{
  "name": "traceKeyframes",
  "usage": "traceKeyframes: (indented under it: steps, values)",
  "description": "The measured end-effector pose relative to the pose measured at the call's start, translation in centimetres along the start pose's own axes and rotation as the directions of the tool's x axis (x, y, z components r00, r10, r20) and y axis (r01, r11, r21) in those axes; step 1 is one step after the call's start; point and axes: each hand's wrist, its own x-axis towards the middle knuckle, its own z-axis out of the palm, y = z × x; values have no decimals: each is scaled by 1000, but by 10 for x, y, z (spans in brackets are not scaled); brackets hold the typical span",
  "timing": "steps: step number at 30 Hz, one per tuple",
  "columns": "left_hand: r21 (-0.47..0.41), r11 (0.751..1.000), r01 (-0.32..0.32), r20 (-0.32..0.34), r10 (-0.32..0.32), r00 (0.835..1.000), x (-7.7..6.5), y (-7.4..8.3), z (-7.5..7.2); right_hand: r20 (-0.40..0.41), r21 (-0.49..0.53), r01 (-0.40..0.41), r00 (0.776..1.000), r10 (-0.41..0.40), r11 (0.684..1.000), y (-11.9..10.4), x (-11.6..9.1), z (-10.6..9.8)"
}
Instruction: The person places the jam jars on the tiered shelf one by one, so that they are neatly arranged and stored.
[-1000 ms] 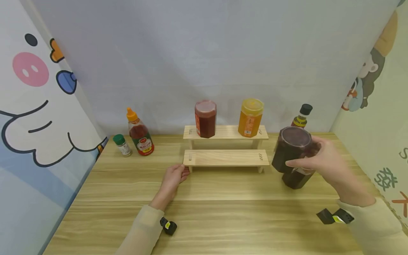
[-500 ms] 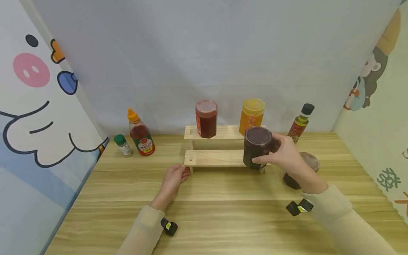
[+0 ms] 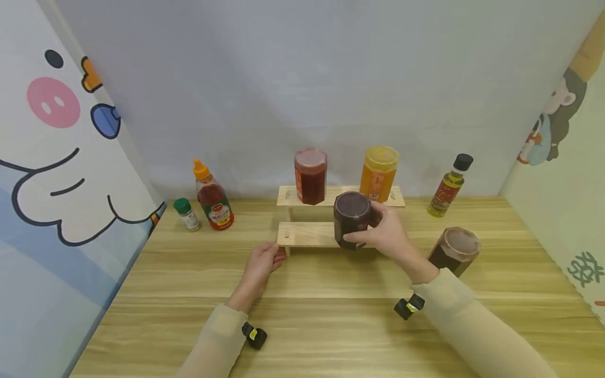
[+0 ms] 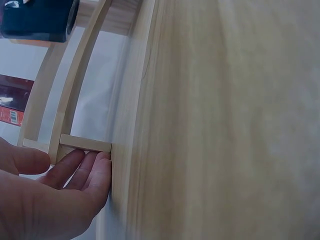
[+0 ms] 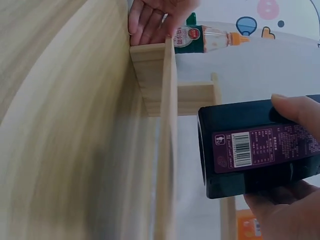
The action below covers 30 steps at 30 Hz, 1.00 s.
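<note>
My right hand [image 3: 385, 233] grips a dark octagonal-looking jar [image 3: 351, 215] from its right side, thumb in front. A purple label [image 5: 267, 145] with a barcode shows in the right wrist view. There the jar's base hangs a little off the lower plank of a two-tier wooden shelf [image 3: 304, 233]. My left hand [image 3: 261, 262] rests at the shelf's left end, fingers lightly bent against the leg [image 4: 86, 143] and thumb by the plank's end. On the upper tier stand a red jar [image 3: 311, 178] at left and a yellow-orange jar [image 3: 379, 173] at right.
A second dark jar [image 3: 456, 249] stands on the table right of the shelf, partly behind my right forearm. Behind it is an oil bottle [image 3: 446, 191] with a black cap. Left of the shelf stand a sauce bottle [image 3: 215, 202] and a green-capped shaker [image 3: 187, 215].
My right hand has carried the dark jar leftward from beside the second dark jar to over the lower plank. My left hand has stayed at the shelf's left end.
</note>
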Motion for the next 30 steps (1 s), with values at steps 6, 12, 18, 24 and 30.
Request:
traceKeyframes:
  steps: [6, 12, 18, 24, 30]
  values:
    - [5, 1000, -1, -8, 1, 1000, 2, -1, 1, -29, 9, 13, 1000, -13, 1000, 10, 9, 19]
    - [1, 1000, 0, -20, 0, 1000, 1, 1, 1, -50, -17, 8, 999, -9, 1000, 11, 19, 39]
    - [-1, 1000, 6, -19, -6, 1000, 1, 0, 2, -77, -38, -40, 996, 37, 998, 12, 24, 53]
    - [6, 1000, 3, -7, -3, 1000, 0, -1, 2, -97, -39, -56, 994, 52, 998, 14, 28, 64]
    - [10, 1000, 2, -11, -2, 1000, -1, 1, 2, -99, -55, -38, 995, 32, 998, 14, 33, 74]
